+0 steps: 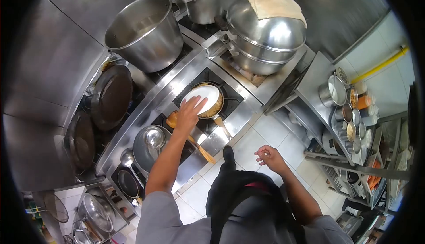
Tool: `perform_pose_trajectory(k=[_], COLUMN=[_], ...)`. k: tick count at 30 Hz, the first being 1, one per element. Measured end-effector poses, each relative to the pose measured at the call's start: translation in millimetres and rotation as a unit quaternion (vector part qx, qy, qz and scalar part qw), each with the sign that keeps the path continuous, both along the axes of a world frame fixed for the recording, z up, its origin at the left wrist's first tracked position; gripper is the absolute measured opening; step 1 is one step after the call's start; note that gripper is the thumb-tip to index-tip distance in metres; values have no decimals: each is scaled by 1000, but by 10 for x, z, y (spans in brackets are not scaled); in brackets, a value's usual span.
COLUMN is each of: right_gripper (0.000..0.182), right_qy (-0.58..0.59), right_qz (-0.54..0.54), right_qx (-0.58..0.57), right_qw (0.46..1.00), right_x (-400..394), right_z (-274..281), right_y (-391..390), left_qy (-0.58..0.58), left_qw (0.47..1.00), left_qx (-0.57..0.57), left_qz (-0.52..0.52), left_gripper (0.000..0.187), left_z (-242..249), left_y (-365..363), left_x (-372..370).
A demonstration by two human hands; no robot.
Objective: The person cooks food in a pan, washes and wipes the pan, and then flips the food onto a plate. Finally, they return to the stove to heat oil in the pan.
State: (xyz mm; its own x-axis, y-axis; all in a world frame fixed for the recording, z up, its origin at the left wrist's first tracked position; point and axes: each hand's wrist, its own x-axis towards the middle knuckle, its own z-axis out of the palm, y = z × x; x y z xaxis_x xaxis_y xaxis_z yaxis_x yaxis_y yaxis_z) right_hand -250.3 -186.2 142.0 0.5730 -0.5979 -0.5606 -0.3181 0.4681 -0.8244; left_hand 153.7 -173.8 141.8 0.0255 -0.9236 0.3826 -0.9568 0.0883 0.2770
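Observation:
My left hand (190,110) reaches forward over the stove, its fingers spread across a white plate (207,97) that it holds. The plate lies over a frying pan (215,112), covering much of it; browned food shows around the plate's edge. The pan sits on a burner, its handle (222,128) pointing toward me. What is under the plate is hidden. Beside my left forearm are a wooden spoon (201,149) and a wide pan (141,151) with a metal ladle (154,138) in it. My right hand (270,158) hangs above the floor, fingers loosely bent and apart, holding nothing.
Behind the burner stand a large pot (148,36), a smaller pot (204,5) and a domed steamer (265,36) with a folded cloth (274,5) on top. Dark round pans (116,96) rest at left. On the right, a shelf (316,93) carries ingredient containers and bottles.

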Motion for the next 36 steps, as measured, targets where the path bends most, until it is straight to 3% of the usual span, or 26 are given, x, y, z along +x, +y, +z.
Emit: perform_pose_trajectory(k=[2, 3, 6, 9, 13, 15, 18, 19, 21, 22, 23, 24, 25, 26, 27, 28, 30, 31, 33, 36], right_gripper=[13, 12, 13, 16, 16, 15, 15, 15, 14, 14, 13, 12, 13, 13, 16, 19, 30, 30, 49, 61], right_qy=[4, -6, 3, 6, 12, 9, 8, 7, -41, -45, -29, -12, -11, -12, -40, -67, -14, -14, 160, 210], right_qz=[18, 21, 29, 57, 114, 130, 162, 178, 205, 214, 243, 266, 264, 260, 270, 277, 321, 323, 401, 431], right_qx=[-8, -7, 21, 31, 30, 37, 27, 4, -87, -90, -211, -326, -362, -399, -461, -520, -602, -605, -590, -552], right_qw=[1000, 1000, 999, 998, 993, 991, 986, 984, 974, 972, 946, 907, 894, 879, 844, 805, 731, 727, 682, 682], right_x=[64, 86, 139, 162, 262, 326, 455, 488, 589, 723, 953, 1184, 1450, 1761, 2057, 2329, 2800, 2975, 3218, 3253], right_z=[-18, -17, 14, -69, -106, -170, -210, -220, -372, -379, -364, -338, -287, -238, -300, -404, -513, -566, -656, -781], right_y=[-177, -260, -506, -744, -1040, -1143, -1291, -1315, -1376, -1420, -1440, -1420, -1391, -1375, -1380, -1371, -1316, -1296, -1267, -1227], left_qy=[-46, -42, -88, -121, -131, -97, -62, -83, -3, 153, 303, 448, 452, 741, 819, 883, 906, 907, 954, 947], left_qw=[996, 996, 993, 989, 983, 971, 968, 953, 950, 922, 865, 771, 740, 535, 435, 358, 301, 301, 244, 280], left_qx=[66, 63, 65, 78, 126, 216, 233, 269, 214, 187, 151, 94, 101, 23, 45, -16, 32, 28, 58, 33], left_qz=[-33, -37, -51, -43, -14, 33, 66, 114, 227, 304, 370, 443, 488, 405, 373, 303, 295, 292, 167, 151], left_gripper=[68, 62, 66, 56, 59, 66, 75, 68, 57, 47, 38, 30, 31, 33, 32, 32, 27, 27, 28, 31], left_z=[-194, -268, -432, -524, -588, -506, -427, -184, -176, -333, -600, -856, -1574, -1464, -1400, -1422, -1318, -1398, -1527, -1292], left_y=[-201, -267, -419, -481, -485, -504, -466, -418, -107, 94, 256, 308, 477, 351, 216, 40, -94, -62, 12, 111], left_x=[42, 38, 23, -27, -111, -243, -343, -440, -733, -965, -1206, -1421, -1541, -1658, -1662, -1697, -1637, -1597, -1534, -1515])
